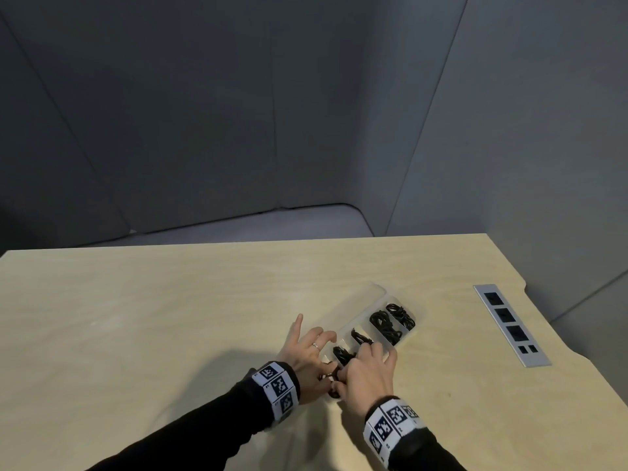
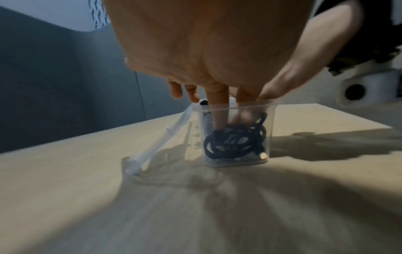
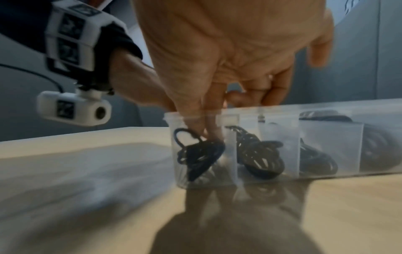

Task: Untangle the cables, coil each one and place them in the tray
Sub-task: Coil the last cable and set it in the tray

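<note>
A clear compartmented tray [image 1: 368,300] lies slanted on the light wooden table. Several coiled black cables [image 1: 385,326] sit in its compartments. Both hands meet at the near end compartment. My left hand [image 1: 306,358] reaches two fairly straight fingers [image 2: 218,110] down onto the black cable coil [image 2: 234,142] there, its thumb at the tray's rim [image 2: 270,110]. My right hand [image 1: 367,368] pinches the top of the same coil [image 3: 200,154] between thumb and forefinger [image 3: 214,130]. In the head view the hands hide most of this coil.
A metal socket strip [image 1: 511,326] is set into the table at the right, near the curved table edge. Grey partition walls stand behind and to the right. Bare tabletop [image 1: 153,317] stretches to the left of the tray.
</note>
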